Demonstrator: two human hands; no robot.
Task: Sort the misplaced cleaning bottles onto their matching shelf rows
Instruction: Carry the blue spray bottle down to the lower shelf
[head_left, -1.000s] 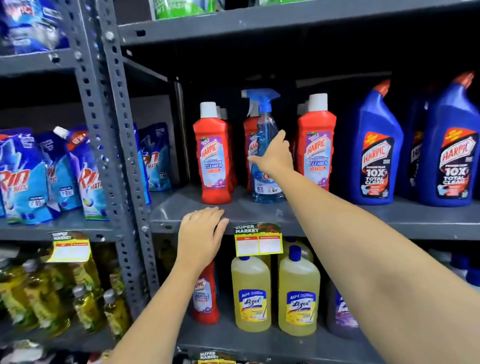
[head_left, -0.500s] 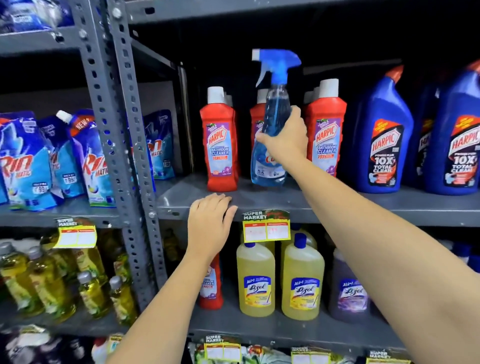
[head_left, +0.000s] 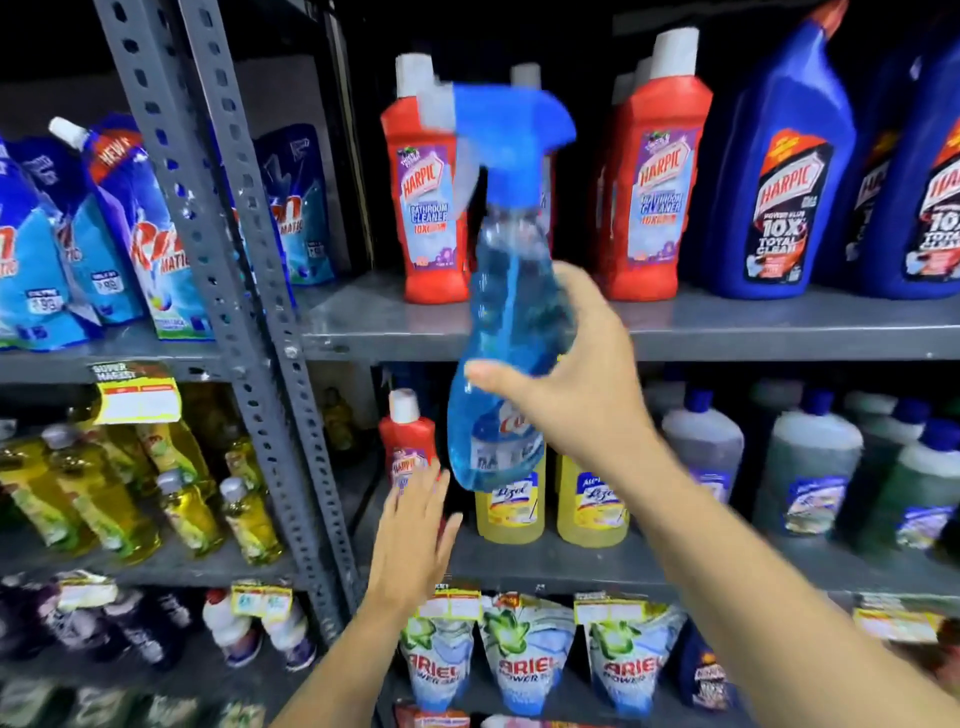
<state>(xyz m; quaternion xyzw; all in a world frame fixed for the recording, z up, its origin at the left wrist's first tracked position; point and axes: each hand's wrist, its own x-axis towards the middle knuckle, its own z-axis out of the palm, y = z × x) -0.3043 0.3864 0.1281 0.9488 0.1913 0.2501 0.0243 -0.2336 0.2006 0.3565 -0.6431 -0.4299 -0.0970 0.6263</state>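
Head view. Half a second ago the clear blue spray bottle with a blue trigger top (head_left: 511, 332) was just above the grey metal upper shelf (head_left: 727, 325), among the red bathroom-cleaner bottles with white caps (head_left: 434, 208). It has now come off that shelf and hangs in the air in front of the shelf edge, upright and leaning slightly, near the centre of the picture. The right hand (head_left: 582, 384) grips it around the waist, fingers (head_left: 480, 371) wrapped across the front and thumb behind; the trigger top points toward 9 o'clock.

The left hand (head_left: 415, 530), which earlier rested flat on the upper shelf edge, has dropped to about 7 o'clock from the spray bottle. Its fingers are spread open and hold nothing. Their tips lie on or just in front of a lone small red bottle with a white cap (head_left: 408, 441) on the shelf below; whether they touch it cannot be told.

To the right of that red bottle stand yellow bottles with blue labels (head_left: 511, 506). At 2 o'clock, on the upper shelf, stand tall blue angled-neck toilet-cleaner bottles (head_left: 779, 171).
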